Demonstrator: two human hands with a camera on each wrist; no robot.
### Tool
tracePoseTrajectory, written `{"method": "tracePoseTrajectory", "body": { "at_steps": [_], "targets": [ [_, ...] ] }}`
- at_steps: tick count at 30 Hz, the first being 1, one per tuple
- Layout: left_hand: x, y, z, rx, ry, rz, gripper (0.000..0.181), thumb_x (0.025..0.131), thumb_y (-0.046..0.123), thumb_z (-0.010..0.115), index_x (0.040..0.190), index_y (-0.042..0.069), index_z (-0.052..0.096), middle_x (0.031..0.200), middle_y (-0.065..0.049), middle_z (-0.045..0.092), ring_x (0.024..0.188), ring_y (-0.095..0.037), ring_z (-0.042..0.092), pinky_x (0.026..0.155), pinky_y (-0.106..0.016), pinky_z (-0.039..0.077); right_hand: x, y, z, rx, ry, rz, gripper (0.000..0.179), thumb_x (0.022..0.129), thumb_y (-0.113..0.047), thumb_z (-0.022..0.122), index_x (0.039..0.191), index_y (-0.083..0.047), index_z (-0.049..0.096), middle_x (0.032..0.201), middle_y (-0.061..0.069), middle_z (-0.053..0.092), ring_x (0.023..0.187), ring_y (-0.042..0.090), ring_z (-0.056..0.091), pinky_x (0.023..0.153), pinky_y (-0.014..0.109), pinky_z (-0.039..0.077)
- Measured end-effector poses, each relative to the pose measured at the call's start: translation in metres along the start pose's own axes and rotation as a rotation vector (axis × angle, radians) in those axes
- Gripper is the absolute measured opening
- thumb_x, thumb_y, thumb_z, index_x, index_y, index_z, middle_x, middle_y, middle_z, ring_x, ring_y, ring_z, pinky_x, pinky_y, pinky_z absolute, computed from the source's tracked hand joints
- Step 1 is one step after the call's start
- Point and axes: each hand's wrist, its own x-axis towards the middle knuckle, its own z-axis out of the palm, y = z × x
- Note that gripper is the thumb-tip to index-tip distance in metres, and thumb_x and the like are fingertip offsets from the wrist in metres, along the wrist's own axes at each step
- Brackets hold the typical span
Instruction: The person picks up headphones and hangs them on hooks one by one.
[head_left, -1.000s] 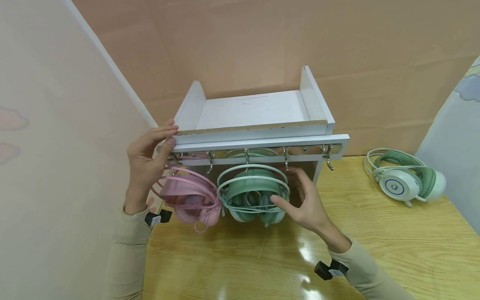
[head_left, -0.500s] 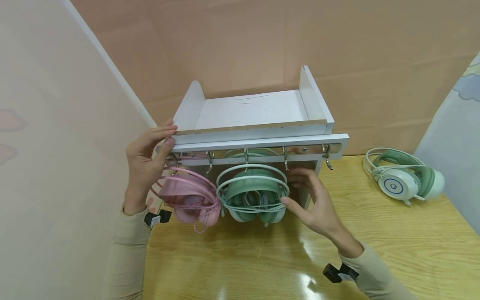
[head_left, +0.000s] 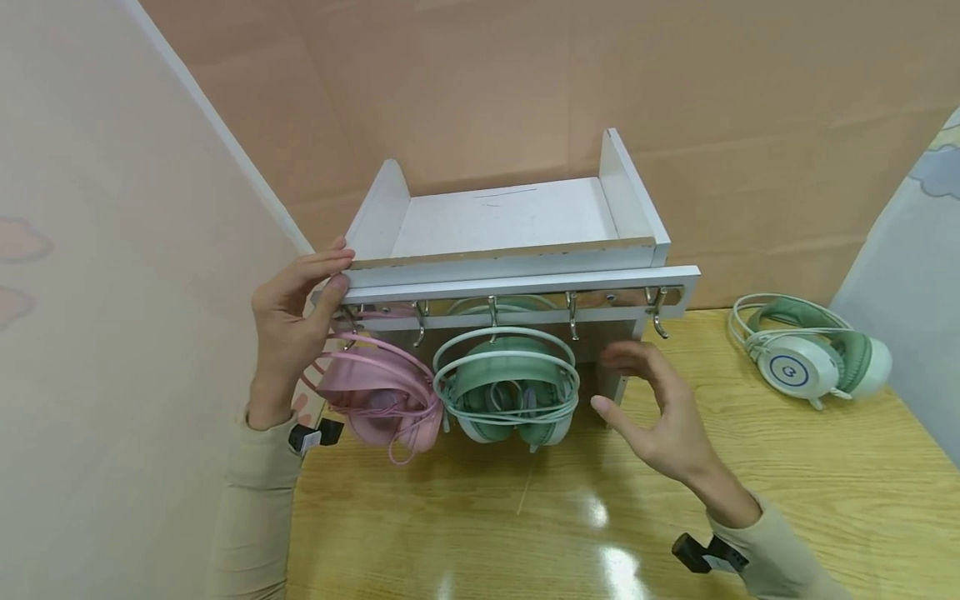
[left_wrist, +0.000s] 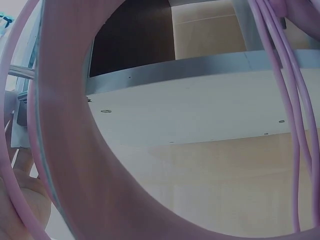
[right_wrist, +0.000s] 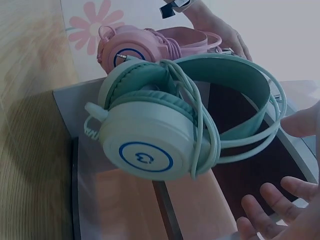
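Observation:
My left hand [head_left: 295, 315] holds the left end of the white hook rack [head_left: 517, 268], its thumb at the front board and fingers along the top edge. Just beside it, pink headphones [head_left: 375, 392] hang from a hook, their cable wound round them. Mint-green headphones [head_left: 513, 371] hang from a middle hook, with earcups downward. To their right, my right hand [head_left: 663, 417] is apart from them with thumb and fingers spread and nothing between. In the right wrist view the green headphones [right_wrist: 150, 137] show a blue ring logo and a bundled cable.
A second pair of green-and-white headphones [head_left: 802, 367] lies on the wooden table [head_left: 750, 467] at the right. Metal hooks [head_left: 657, 312] line the rack's front board. A pale wall [head_left: 150, 250] borders the left side, with brown paper [head_left: 487, 75] behind.
My right hand has drawn away from the hanging green headphones, rightward and toward me. My left hand stays on the rack, and both hanging headphones keep their places.

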Motion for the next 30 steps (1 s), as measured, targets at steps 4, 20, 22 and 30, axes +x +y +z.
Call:
{"method": "tracePoseTrajectory", "body": {
  "at_steps": [4, 20, 22, 30],
  "targets": [
    [0.001, 0.0, 0.0, -0.004, 0.0, 0.01, 0.018, 0.094, -0.014, 0.067, 0.111, -0.018, 0.073, 0.118, -0.01, 0.08, 0.13, -0.033, 0.07, 0.119, -0.043, 0.054, -0.002, 0.002, -0.006, -0.011, 0.017, 0.004, 0.063, 0.079, 0.017, 0.077, 0.138, 0.005, 0.059, 0.129, 0.015, 0.067, 0.119, 0.013, 0.065, 0.107, 0.02, 0.052],
    [0.002, -0.001, -0.001, 0.002, 0.0, 0.016, 0.017, 0.095, -0.013, 0.068, 0.11, -0.018, 0.073, 0.118, -0.01, 0.08, 0.13, -0.032, 0.07, 0.117, -0.041, 0.056, -0.007, 0.011, -0.027, -0.046, 0.083, -0.002, 0.068, 0.076, 0.021, 0.076, 0.14, 0.007, 0.059, 0.126, 0.011, 0.07, 0.116, 0.013, 0.067, 0.102, 0.018, 0.053],
    [0.002, -0.001, -0.001, -0.005, -0.001, 0.018, 0.017, 0.095, -0.014, 0.068, 0.11, -0.019, 0.073, 0.118, -0.01, 0.08, 0.13, -0.033, 0.07, 0.117, -0.041, 0.055, -0.008, 0.012, -0.03, -0.058, 0.088, -0.002, 0.068, 0.075, 0.022, 0.076, 0.14, 0.009, 0.058, 0.127, 0.007, 0.07, 0.115, 0.01, 0.067, 0.102, 0.016, 0.053],
    [0.0, 0.0, 0.0, -0.017, -0.004, 0.019, 0.017, 0.095, -0.013, 0.068, 0.11, -0.019, 0.072, 0.117, -0.011, 0.08, 0.129, -0.034, 0.07, 0.119, -0.044, 0.053, 0.001, 0.015, -0.054, -0.081, 0.111, 0.011, 0.069, 0.075, 0.023, 0.074, 0.14, 0.011, 0.057, 0.126, -0.005, 0.069, 0.113, 0.012, 0.067, 0.101, 0.019, 0.053]
  ]
}}
